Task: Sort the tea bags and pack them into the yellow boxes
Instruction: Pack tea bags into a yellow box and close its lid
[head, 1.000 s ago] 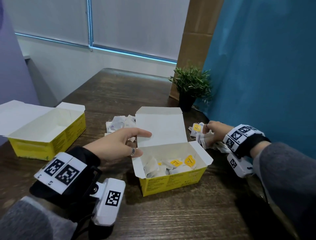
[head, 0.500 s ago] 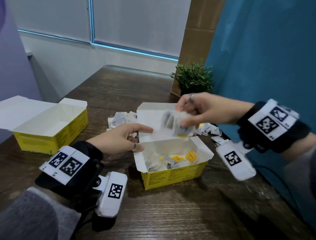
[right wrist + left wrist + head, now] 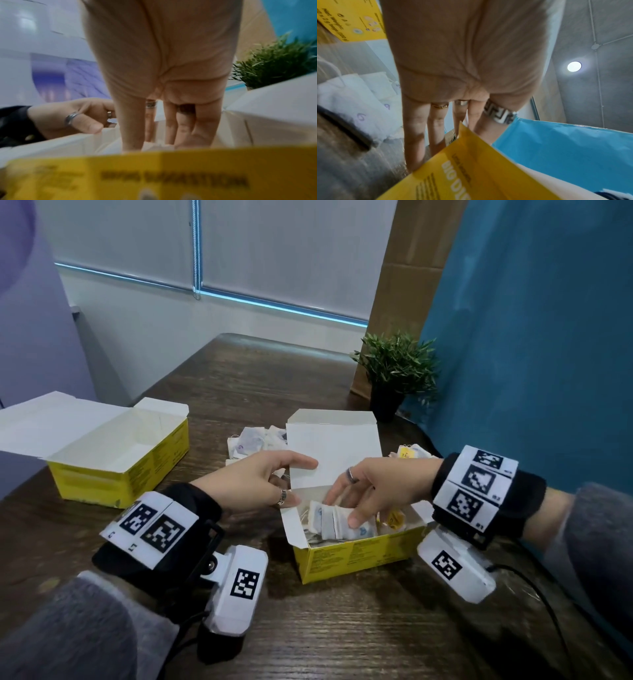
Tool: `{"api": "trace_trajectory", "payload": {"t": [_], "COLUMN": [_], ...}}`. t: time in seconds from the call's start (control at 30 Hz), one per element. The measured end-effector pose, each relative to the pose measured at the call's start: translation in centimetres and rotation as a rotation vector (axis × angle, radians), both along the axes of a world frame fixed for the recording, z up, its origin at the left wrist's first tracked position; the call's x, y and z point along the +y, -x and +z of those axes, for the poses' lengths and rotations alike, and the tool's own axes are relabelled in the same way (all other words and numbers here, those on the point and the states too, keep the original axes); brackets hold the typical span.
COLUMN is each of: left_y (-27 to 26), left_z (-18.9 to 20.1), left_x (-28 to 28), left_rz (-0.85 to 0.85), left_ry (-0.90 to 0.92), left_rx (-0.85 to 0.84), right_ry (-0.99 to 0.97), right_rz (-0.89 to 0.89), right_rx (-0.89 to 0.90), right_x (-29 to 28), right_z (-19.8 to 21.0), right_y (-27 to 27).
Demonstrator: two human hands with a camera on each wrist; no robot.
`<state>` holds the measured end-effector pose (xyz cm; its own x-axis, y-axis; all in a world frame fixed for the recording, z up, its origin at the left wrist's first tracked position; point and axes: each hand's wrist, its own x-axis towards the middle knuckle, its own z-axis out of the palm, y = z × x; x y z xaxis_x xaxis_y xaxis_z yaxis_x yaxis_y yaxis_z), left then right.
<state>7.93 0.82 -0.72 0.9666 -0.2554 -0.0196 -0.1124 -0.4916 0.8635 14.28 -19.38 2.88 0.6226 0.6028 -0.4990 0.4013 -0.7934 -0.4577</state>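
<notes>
An open yellow box [image 3: 356,556] stands at the table's middle with its white lid [image 3: 332,453] upright. Inside it lie tea bags with yellow tags [image 3: 394,517]. My right hand [image 3: 342,511] reaches down into the box and pinches a stack of white tea bags [image 3: 334,525] between thumb and fingers. My left hand [image 3: 303,482] rests with straight fingers against the lid's left edge, holding nothing. In the left wrist view the fingers [image 3: 414,135] lie straight behind the yellow lid [image 3: 471,169]. A second yellow box [image 3: 116,470] stands open and empty at the left.
Loose white tea bags [image 3: 255,441] lie behind the middle box on the left; more with yellow tags [image 3: 411,451] lie to its right. A small potted plant [image 3: 397,371] stands at the back right by a blue wall. A black cable [image 3: 534,587] runs along the table's right side.
My right hand took a bundle of tea bags from the right pile, carried it over the lid and lowered it into the middle box. My left hand stayed at the lid.
</notes>
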Motion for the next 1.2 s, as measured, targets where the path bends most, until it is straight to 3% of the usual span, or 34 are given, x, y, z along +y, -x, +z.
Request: {"api": "trace_trajectory", "payload": {"t": [0.17, 0.33, 0.47, 0.57, 0.73, 0.9, 1.1, 1.2], "left_y": [-0.1, -0.1, 0.0, 0.1, 0.1, 0.2, 0.2, 0.2], "left_z": [0.0, -0.1, 0.0, 0.1, 0.1, 0.3, 0.1, 0.1], "left_x": [0.0, 0.2, 0.2, 0.2, 0.2, 0.1, 0.1, 0.1], "left_rz": [-0.006, -0.011, 0.0, 0.003, -0.012, 0.0, 0.002, 0.005], "left_ry": [0.003, -0.006, -0.016, -0.016, 0.003, -0.033, -0.025, -0.026], "left_rx": [0.002, 0.006, 0.019, 0.024, 0.023, 0.017, 0.025, 0.025], "right_ry": [-0.044, -0.063, -0.122, -0.036, -0.083, -0.033, 0.01, 0.143], "right_rz": [0.045, 0.032, 0.051, 0.114, 0.115, 0.139, 0.167, 0.243], "right_rx": [-0.36, -0.333, -0.199, -0.296, -0.301, -0.44, -0.58, -0.585], "right_x": [-0.4, -1.1, -1.2, -0.9, -0.8, -1.2, -2.3, -3.0], "right_z": [-0.8, -0.8, -0.3, -1.0, -1.0, -1.5, 1.7, 2.5], "right_y": [1.0, 0.6, 0.8, 1.3, 1.5, 2.2, 2.0, 2.1]}}
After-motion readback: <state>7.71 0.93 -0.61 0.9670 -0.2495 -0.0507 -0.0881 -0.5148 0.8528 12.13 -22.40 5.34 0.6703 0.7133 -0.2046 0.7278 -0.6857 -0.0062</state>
